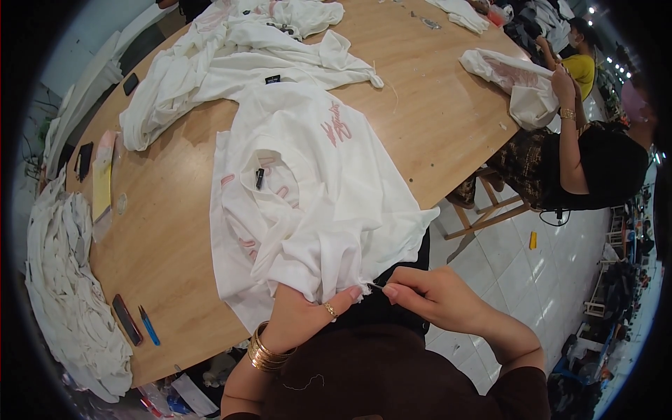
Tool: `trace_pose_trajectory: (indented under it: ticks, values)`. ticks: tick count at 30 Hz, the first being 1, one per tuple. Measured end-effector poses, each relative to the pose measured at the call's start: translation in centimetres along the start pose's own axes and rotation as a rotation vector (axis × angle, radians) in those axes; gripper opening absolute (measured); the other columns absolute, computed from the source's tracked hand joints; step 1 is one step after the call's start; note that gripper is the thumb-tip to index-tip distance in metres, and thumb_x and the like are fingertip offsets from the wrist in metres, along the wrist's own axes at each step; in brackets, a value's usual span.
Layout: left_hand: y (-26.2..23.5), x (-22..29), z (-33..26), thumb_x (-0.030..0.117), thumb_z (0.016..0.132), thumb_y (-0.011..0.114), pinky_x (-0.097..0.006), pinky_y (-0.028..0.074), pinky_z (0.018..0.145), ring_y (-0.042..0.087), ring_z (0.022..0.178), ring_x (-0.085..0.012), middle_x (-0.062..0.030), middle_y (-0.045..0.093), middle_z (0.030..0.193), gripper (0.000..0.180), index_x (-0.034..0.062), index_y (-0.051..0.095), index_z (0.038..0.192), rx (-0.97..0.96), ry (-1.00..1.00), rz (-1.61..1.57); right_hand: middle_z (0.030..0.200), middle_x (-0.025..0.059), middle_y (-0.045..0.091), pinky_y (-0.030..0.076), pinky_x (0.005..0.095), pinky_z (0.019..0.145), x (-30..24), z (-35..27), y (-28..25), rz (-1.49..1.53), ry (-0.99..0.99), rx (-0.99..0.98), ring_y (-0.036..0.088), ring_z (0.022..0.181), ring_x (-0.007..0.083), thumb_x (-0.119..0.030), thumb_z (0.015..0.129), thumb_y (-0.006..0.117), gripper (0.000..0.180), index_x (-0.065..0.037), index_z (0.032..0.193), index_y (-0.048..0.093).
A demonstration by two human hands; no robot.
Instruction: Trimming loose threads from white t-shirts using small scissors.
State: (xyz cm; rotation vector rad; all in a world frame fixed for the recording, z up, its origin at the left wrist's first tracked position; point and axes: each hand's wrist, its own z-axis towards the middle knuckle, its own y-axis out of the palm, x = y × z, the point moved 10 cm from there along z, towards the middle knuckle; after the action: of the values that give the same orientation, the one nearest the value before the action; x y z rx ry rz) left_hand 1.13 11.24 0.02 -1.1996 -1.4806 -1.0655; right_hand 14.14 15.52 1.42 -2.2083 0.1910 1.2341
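A white shirt (360, 175) with pink lettering on its front lies at the table's near edge, partly hanging over it. My left hand (299, 320) is closed on a gathered edge of the shirt, its thumb on top and its other fingers hidden under the cloth. Just to the right, my right hand (444, 301) pinches a thin dark pointed tool (376, 285). The tool's tip meets the gathered edge near my left thumb. Its exact kind is too small to make out. The shirt's collar opening, with a black label (260, 178), faces up.
More white garments (203, 63) are heaped on the wooden table (427, 105), and a pile of white cloth (66, 287) hangs at its left edge. Blue tweezers (149, 325) and a dark red-edged object (127, 320) lie at the near left. A seated person (581, 154) handles another garment at the right.
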Motion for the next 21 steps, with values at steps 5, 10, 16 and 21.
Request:
trace_pose_trajectory:
  ticks: [5,10,16,21]
  values:
    - [-0.4,-1.1,0.0,0.006,0.069,0.071,-0.027,0.043,0.08,0.051,0.092,-0.0143,-0.0076,0.053,0.102,0.052,-0.0029,0.045,0.114,0.025,-0.046,-0.026,0.053,0.009,0.048,0.037,0.0321,0.045,-0.6,-0.2,-0.1,-0.08,-0.011,-0.005,0.048,0.046,0.0251,-0.028,0.088,0.05,0.023,-0.007,0.079,0.053]
    - [-0.2,-0.5,0.1,0.007,0.069,0.071,-0.027,0.042,0.08,0.051,0.092,-0.0145,-0.0079,0.053,0.103,0.052,-0.003,0.045,0.113,0.019,-0.025,-0.015,0.052,0.0057,0.048,0.037,0.0292,0.043,-1.4,-0.4,-0.6,-0.225,-0.082,0.054,0.047,0.043,0.022,-0.025,0.087,0.054,0.018,-0.008,0.08,0.055]
    - [-0.3,-0.6,0.1,0.004,0.068,0.07,-0.027,0.045,0.078,0.055,0.09,-0.014,-0.0078,0.056,0.101,0.054,-0.0036,0.045,0.115,0.028,-0.02,0.016,0.051,0.0063,0.049,0.037,0.0304,0.043,-1.4,-0.4,-0.4,-0.224,-0.093,0.037,0.049,0.044,0.0237,-0.026,0.086,0.054,0.019,-0.009,0.08,0.055]
    - [-0.2,-0.2,0.1,0.007,0.069,0.071,-0.027,0.043,0.079,0.051,0.091,-0.0148,-0.008,0.054,0.101,0.052,-0.0031,0.046,0.113,0.02,0.002,0.016,0.049,0.0105,0.047,0.037,0.0373,0.041,-1.8,-0.4,-0.6,-0.256,-0.121,0.071,0.05,0.044,0.0305,-0.032,0.088,0.051,0.026,-0.008,0.077,0.051]
